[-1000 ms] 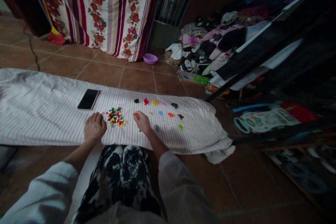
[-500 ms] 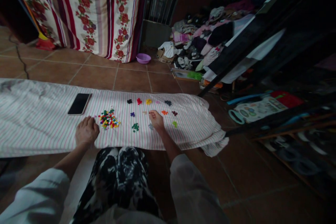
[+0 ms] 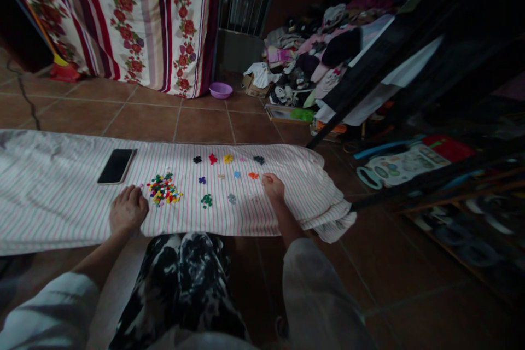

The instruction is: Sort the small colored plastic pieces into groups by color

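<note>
My right hand [image 3: 274,187] is over the striped cloth [image 3: 246,224], just right of a small orange cluster [image 3: 253,175]. Its thumb and fingers are pinched; anything between them is too small to make out. My left hand [image 3: 129,209] rests on the cloth with its fingers curled and fingertips hidden. It lies beside a mixed pile of small coloured pieces [image 3: 164,190]. Sorted clusters stand in rows between the hands, among them red [image 3: 213,158], yellow [image 3: 227,158], green [image 3: 206,200], grey [image 3: 232,198] and light blue [image 3: 237,174] ones.
A phone [image 3: 117,167] lies on the cloth behind my left hand. Beyond are a purple basin [image 3: 220,90] on the tiled floor, a floral curtain [image 3: 143,22] and a heap of clothes [image 3: 311,57]. A dark slanting bar [image 3: 369,76] stands at the right.
My right hand has moved right, from near the beige cluster to beside the orange one, uncovering the light blue cluster. It now covers the dark brown and lime clusters. My left hand stays beside the mixed pile.
</note>
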`<state>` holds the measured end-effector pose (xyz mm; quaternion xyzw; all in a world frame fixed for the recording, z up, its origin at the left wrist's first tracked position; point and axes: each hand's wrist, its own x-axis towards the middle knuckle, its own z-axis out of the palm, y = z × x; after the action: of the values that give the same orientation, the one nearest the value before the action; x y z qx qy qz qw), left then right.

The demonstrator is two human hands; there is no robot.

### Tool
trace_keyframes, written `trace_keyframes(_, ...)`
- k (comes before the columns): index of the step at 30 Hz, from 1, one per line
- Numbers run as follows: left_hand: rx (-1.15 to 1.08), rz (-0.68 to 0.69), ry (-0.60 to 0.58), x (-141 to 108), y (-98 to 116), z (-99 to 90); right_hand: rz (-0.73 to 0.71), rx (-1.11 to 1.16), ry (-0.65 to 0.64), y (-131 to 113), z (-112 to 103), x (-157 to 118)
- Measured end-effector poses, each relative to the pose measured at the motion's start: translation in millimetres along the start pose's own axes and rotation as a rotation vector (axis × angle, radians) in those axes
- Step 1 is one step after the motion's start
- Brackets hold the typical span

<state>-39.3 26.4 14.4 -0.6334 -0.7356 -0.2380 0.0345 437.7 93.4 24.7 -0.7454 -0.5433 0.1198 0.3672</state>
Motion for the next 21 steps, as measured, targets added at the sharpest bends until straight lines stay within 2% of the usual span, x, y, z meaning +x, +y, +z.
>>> trace_keyframes(5,0.013,0.021,-0.010,0.6,1.1,-1.7,0.122,-0.051,0.102,20.9,-14.3,9.6)
trace_keyframes(12,0.045,0.028,-0.002,0.5,1.6,-2.2,0.146,-0.097,0.027,31.5,-14.2,20.9)
trace_keyframes(21,0.048,0.034,0.016,1.0,-1.0,0.5,0.119,-0.080,0.039,40.5,-6.6,31.5)
